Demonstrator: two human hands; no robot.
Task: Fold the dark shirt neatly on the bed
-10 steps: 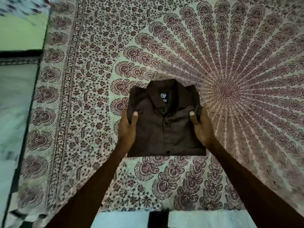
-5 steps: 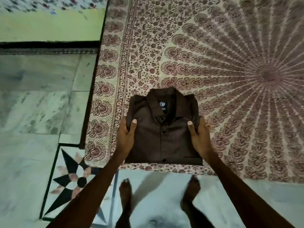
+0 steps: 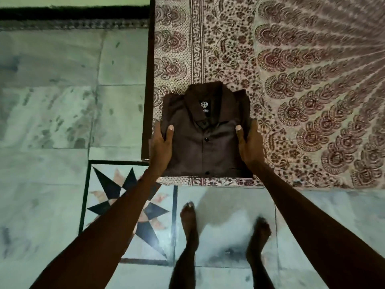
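Marble floor fills the left and lower parts of your view, pale and veined, with a dark star inlay set in it just left of where you stand. Beyond it lies the bed, covered in a cream sheet printed with maroon paisley fans that spread out from the upper right, its floral border running along the near and left edges.

On the bed's near left corner sits the dark shirt, folded into a compact rectangle. Its long axis runs away from you: the collar with the white-printed label points to the far side, the button placket runs straight down the middle, and the folded bottom edge lies along the sheet's near border.

Your left hand grasps the shirt's left edge, thumb laid on top of the cloth and fingers wrapped under the side. Your right hand grips the right edge likewise, thumb on top.

Your bare feet stand on the marble below the bed's edge.
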